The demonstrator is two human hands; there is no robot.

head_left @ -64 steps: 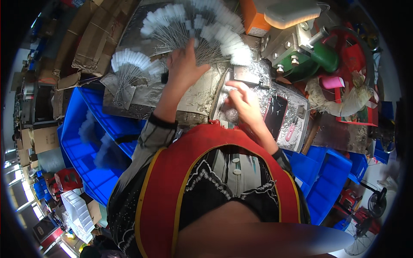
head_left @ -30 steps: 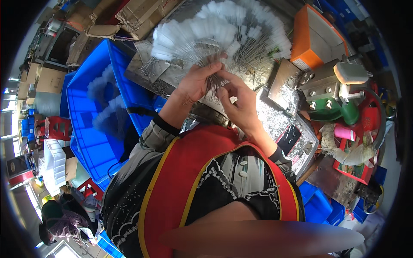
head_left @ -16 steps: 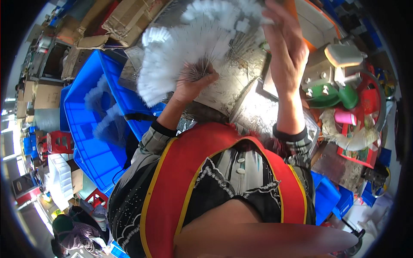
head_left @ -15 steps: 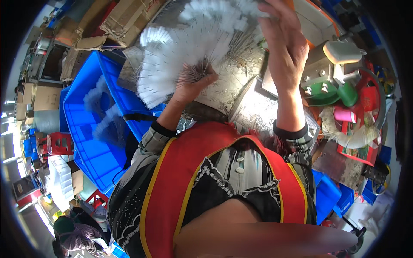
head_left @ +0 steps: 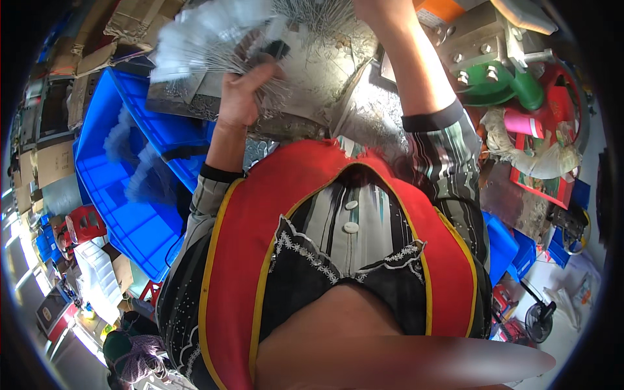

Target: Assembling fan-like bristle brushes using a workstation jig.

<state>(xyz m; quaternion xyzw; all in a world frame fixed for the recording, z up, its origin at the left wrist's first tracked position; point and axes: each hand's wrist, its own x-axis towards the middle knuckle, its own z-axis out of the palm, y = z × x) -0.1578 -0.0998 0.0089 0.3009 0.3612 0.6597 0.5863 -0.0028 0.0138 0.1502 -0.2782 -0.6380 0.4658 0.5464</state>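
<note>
My left hand (head_left: 239, 94) is closed around the wire stems of a fanned bunch of thin white-bristled brushes (head_left: 195, 49). Their white ends spread toward the far left, and the bare wires poke out past my thumb. At the far edge of the picture, my right hand (head_left: 382, 10) is cut off, so its fingers are hidden. Near it, a loose heap of wire-stemmed brushes (head_left: 325, 16) lies on the worn metal worktop (head_left: 312, 78).
On the left stands a blue plastic bin (head_left: 117, 195) with white brush bundles (head_left: 151, 175) inside. To the right is a bolted machine with a green part (head_left: 487, 84), beside a pink spool (head_left: 520, 123). Cardboard boxes (head_left: 140, 19) stand far left; another person (head_left: 136, 354) is lower left.
My right hand, earlier stretched out beside the brushes, has gone farther away, partly out of the picture. The fan in my left hand has turned and moved up and left as the view shifted.
</note>
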